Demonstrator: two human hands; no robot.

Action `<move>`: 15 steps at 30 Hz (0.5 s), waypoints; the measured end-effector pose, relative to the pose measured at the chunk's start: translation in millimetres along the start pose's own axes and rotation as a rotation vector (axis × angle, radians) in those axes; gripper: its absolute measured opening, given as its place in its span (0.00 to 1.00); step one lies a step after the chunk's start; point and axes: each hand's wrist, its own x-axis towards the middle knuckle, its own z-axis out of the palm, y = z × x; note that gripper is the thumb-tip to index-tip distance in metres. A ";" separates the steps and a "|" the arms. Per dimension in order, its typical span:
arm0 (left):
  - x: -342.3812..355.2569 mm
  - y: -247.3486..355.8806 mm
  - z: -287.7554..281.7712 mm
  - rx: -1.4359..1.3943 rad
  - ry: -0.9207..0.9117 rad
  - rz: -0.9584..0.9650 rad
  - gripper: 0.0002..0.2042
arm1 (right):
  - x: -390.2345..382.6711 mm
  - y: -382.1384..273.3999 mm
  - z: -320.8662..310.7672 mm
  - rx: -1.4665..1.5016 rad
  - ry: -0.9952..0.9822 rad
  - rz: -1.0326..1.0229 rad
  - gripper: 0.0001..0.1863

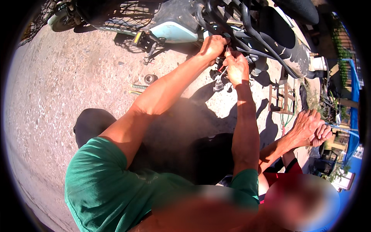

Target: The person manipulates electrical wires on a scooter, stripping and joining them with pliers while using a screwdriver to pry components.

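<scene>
Both my arms reach up to the underside of a pale-blue and black bike (176, 31) with thick black frame tubes. My left hand (213, 47) is closed, its fingertips pinched close to the frame; what they hold is too small to make out. Just beside it, my right hand (237, 67) pinches a thin wire, with its fingertips nearly meeting those of the left. Under the right hand hang a red wire (222, 69) and pale wires ending in a whitish connector (218, 85).
A black tape roll (150, 79) and green-handled pliers (139, 87) lie on the sunlit concrete. The bike's pedal (143, 41) juts out at upper left. A small wooden stool (282, 98) stands to the right. Another person's clasped hands (311, 128) are close by my right arm.
</scene>
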 end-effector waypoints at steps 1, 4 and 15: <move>-0.3 -1.3 -0.9 -0.012 -0.026 0.007 0.11 | -0.4 -0.1 -0.9 0.001 0.008 0.004 0.12; 1.1 -8.8 -12.1 -0.042 -0.117 0.061 0.10 | 4.6 12.8 0.1 0.030 0.016 -0.030 0.11; 5.8 -25.3 -18.3 0.159 -0.048 0.249 0.14 | 3.3 3.8 3.4 -0.133 -0.008 0.043 0.12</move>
